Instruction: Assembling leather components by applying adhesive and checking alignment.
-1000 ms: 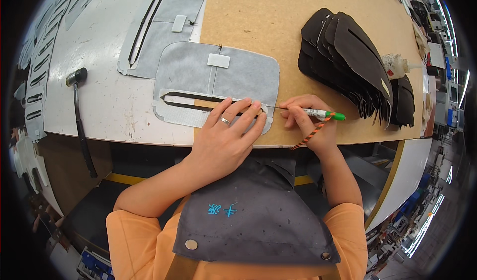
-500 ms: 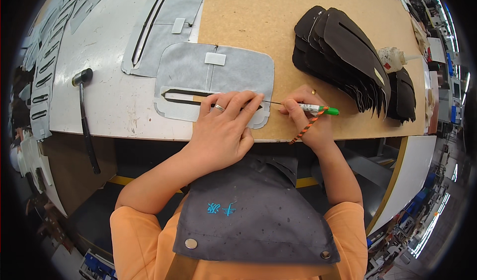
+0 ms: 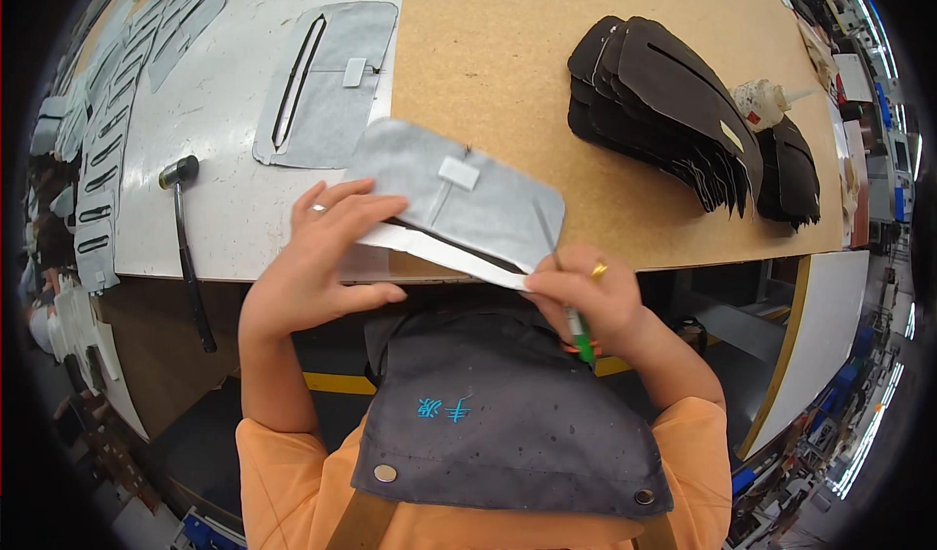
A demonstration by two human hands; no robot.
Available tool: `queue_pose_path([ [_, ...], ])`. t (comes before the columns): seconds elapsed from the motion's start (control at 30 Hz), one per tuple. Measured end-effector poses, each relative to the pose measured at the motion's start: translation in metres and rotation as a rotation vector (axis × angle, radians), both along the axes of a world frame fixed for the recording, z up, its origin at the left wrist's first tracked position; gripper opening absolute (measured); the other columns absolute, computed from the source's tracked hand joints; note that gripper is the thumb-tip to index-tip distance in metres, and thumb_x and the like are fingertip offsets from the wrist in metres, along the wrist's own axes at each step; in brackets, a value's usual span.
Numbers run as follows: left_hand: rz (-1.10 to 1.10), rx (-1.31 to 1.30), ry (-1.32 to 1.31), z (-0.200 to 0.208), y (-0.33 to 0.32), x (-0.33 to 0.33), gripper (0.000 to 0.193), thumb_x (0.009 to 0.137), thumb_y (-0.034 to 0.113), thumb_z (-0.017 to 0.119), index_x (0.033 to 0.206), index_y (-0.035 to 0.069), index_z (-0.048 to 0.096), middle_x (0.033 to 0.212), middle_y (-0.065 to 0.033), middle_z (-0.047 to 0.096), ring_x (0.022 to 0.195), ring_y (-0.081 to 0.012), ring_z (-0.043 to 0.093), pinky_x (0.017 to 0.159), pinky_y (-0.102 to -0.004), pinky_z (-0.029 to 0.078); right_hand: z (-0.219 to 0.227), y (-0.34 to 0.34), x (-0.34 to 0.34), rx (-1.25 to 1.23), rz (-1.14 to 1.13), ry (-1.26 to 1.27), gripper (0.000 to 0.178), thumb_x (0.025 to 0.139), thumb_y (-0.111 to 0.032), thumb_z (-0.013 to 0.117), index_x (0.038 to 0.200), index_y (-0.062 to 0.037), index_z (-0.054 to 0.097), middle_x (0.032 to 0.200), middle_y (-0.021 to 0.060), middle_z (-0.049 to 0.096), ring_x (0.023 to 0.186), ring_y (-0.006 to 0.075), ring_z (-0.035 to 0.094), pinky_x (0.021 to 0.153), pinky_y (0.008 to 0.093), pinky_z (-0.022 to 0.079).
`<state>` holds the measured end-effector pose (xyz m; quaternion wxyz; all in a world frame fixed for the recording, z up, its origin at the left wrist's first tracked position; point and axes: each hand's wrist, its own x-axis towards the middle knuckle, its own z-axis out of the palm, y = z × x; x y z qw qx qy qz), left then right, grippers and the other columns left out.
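Note:
A grey panel [image 3: 410, 164] with a white patch [image 3: 458, 172] and a black-edged slot lies slanted at the table's front edge, its near white strip lifted. My right hand [image 3: 590, 291] pinches the panel's near right corner. The same hand also holds a slim pointed tool [image 3: 576, 333] with a green-ended, pen-like handle; its thin metal shaft points up over the panel. My left hand [image 3: 317, 247] rests its fingers over the panel's left end, thumb stretched apart, fingers spread. Another grey panel [image 3: 332, 86] of the same kind lies farther back.
A black-handled hammer [image 3: 185, 247] hangs partly over the front edge at left. Stacked dark brown slotted pieces [image 3: 664, 111] stand at right beside a whitish bottle [image 3: 761, 104]. More grey slotted panels [image 3: 107, 145] line the far left. The tabletop [image 3: 508, 42] is part white, part brown.
The panel has turned clockwise and its near edge has lifted. My left hand has moved left and spread. My right hand has come nearer, gripping the panel's corner, with the tool's tip swung upward.

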<state>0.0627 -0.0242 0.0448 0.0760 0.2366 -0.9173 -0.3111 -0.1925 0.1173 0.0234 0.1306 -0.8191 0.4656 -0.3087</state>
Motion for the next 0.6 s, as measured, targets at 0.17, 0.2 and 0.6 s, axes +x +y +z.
queue_pose_path([
  [0.17, 0.486, 0.564, 0.642, -0.005, -0.002, 0.057, 0.036, 0.085, 0.001, 0.057, 0.120, -0.001, 0.048, 0.101, -0.0083, 0.060, 0.094, -0.0136, 0.058, 0.085, -0.0270, 0.045, 0.032, -0.036, 0.006, 0.254, -0.314, -0.790, 0.009, 0.084, -0.007, 0.065, 0.088, -0.0039, 0.059, 0.070, 0.0001, 0.055, 0.062, 0.0068, 0.050, 0.055, 0.0219, 0.041],
  [0.2, 0.516, 0.497, 0.701, -0.004, -0.004, 0.050, 0.034, 0.087, -0.001, 0.054, 0.121, -0.002, 0.047, 0.101, -0.0084, 0.059, 0.090, -0.0099, 0.059, 0.080, -0.0232, 0.046, 0.027, -0.047, 0.009, 0.348, -0.398, -0.811, 0.009, 0.085, -0.010, 0.064, 0.088, -0.0038, 0.059, 0.069, -0.0013, 0.054, 0.061, 0.0050, 0.048, 0.055, 0.0208, 0.040],
  [0.6, 0.759, 0.358, 0.613, -0.057, -0.018, 0.016, 0.030, 0.097, 0.005, 0.039, 0.126, 0.004, 0.046, 0.067, 0.0038, 0.042, 0.065, -0.0029, 0.038, 0.065, -0.0166, 0.037, -0.033, -0.083, 0.006, 0.537, -0.525, -0.830, 0.016, 0.092, -0.019, 0.058, 0.087, -0.0044, 0.058, 0.062, -0.0039, 0.049, 0.053, 0.0025, 0.043, 0.046, 0.0207, 0.034],
])
